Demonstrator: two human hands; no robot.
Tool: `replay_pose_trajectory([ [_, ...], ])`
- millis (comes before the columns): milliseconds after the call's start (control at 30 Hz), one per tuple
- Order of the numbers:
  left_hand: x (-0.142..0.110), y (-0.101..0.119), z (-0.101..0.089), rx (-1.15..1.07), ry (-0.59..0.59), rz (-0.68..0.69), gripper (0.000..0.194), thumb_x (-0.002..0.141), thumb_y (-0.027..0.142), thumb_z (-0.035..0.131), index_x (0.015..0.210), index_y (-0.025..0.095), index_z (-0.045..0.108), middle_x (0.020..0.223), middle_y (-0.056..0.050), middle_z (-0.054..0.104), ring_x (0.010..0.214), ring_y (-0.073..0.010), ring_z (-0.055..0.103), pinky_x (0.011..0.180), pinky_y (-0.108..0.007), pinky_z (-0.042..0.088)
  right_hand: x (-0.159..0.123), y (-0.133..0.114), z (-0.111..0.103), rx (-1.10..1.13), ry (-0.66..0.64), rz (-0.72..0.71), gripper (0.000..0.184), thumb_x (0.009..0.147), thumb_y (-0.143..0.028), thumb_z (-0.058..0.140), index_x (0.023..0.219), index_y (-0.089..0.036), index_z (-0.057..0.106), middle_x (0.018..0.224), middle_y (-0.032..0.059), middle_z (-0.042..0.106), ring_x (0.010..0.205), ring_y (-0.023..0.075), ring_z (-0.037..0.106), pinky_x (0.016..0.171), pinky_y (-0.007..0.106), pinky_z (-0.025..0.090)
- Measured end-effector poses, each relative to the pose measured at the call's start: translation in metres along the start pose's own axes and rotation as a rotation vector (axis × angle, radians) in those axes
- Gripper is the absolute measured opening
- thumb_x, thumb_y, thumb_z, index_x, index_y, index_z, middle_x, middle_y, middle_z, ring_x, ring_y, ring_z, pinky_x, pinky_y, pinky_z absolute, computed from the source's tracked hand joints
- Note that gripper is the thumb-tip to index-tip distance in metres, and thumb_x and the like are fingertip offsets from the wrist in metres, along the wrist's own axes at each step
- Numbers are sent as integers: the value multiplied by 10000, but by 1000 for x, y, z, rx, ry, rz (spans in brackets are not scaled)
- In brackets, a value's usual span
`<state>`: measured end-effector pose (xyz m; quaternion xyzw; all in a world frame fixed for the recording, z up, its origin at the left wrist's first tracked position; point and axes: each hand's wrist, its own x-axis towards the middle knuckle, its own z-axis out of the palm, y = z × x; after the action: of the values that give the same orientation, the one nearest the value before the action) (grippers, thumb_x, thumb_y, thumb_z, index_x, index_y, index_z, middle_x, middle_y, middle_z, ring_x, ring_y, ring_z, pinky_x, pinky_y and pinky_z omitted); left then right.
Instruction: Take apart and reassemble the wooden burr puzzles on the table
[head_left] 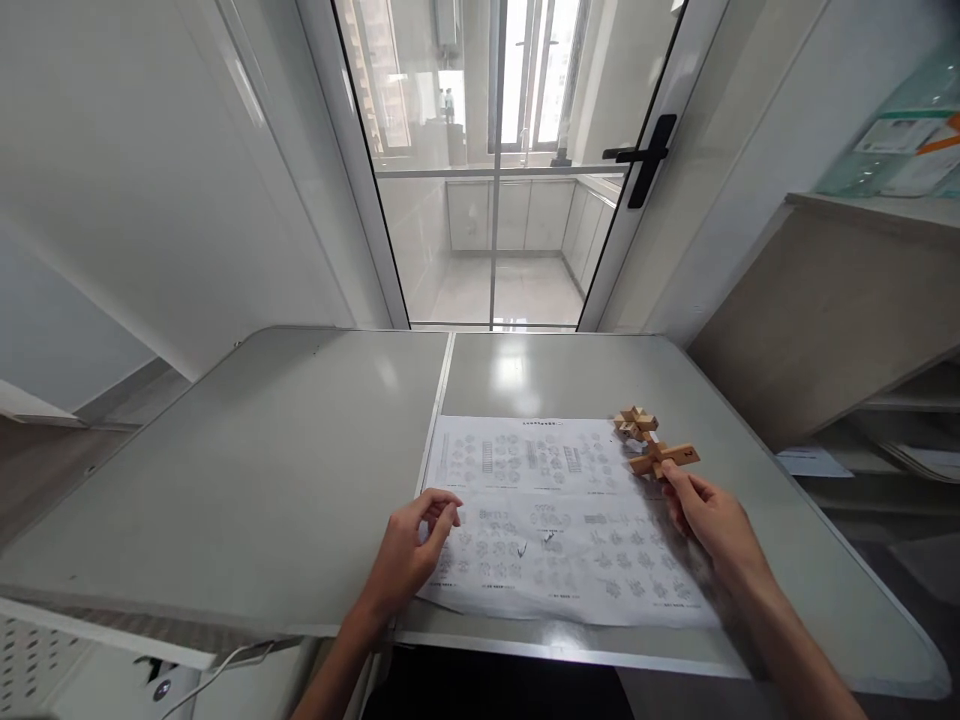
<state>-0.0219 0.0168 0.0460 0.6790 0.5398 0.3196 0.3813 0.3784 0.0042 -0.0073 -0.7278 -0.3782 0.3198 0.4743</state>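
Note:
A printed instruction sheet (525,505), covered in small diagrams, lies flat on the table. My left hand (416,545) rests over the sheet's left edge with its fingers loosely curled, a gap between thumb and fingertips, and nothing in it. At the sheet's right side, my right hand (709,515) pinches a cross-shaped wooden interlocking puzzle (660,458) between thumb and fingers; a dark mark shows on its right arm. Just beyond it sits another wooden interlocking puzzle (636,422), close to the sheet's top right corner. Two small white scraps (523,549) lie on the paper.
The grey folding table (247,480) has a seam left of the sheet. Behind it stands a glass door (495,250) with a black handle (646,160). On the right, a shelf unit (817,300) carries a large clear plastic bottle (900,150).

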Motion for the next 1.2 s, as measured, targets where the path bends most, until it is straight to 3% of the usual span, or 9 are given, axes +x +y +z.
replay_pose_trajectory([
  [133,-12,-8,0,-11,54,-14,258,1025,430,564,990,214,700,845,-23,735,811,-203,689,814,-305,516,-14,1,2,-44,-64,50,619,862,-798,630,668,-211,599,479,-26,504,456,158,434,470,301,332],
  [233,-15,-12,1,-30,88,-27,271,1023,449,562,997,215,696,841,-25,731,821,-210,695,819,-307,528,-35,-3,6,-15,-119,-22,593,914,-766,602,679,-222,569,525,-26,503,511,161,448,521,290,372],
  [400,-14,-10,3,-27,130,-38,273,995,470,595,985,221,708,829,-28,747,820,-222,721,806,-308,548,-70,-11,24,-33,-262,-83,584,958,-763,550,718,-231,570,549,-25,500,514,166,424,514,289,343],
  [567,-15,-5,5,-16,130,-46,283,983,481,596,978,222,711,824,-28,755,817,-228,729,829,-323,570,-90,-13,41,-69,-303,-151,589,972,-770,528,717,-239,544,556,-23,492,541,180,437,563,304,369],
  [867,-14,-2,4,-22,122,-59,255,977,455,606,970,229,726,845,-36,770,815,-232,735,822,-328,580,-92,-8,44,-154,-286,-229,543,1004,-704,522,736,-234,567,591,-24,454,560,174,407,545,295,354],
  [1200,-13,-10,6,1,102,-68,256,988,449,596,1010,231,727,863,-27,777,808,-224,732,792,-306,565,-90,-3,45,-153,-304,-216,523,999,-692,538,743,-238,571,591,-34,427,546,173,390,541,290,337],
])
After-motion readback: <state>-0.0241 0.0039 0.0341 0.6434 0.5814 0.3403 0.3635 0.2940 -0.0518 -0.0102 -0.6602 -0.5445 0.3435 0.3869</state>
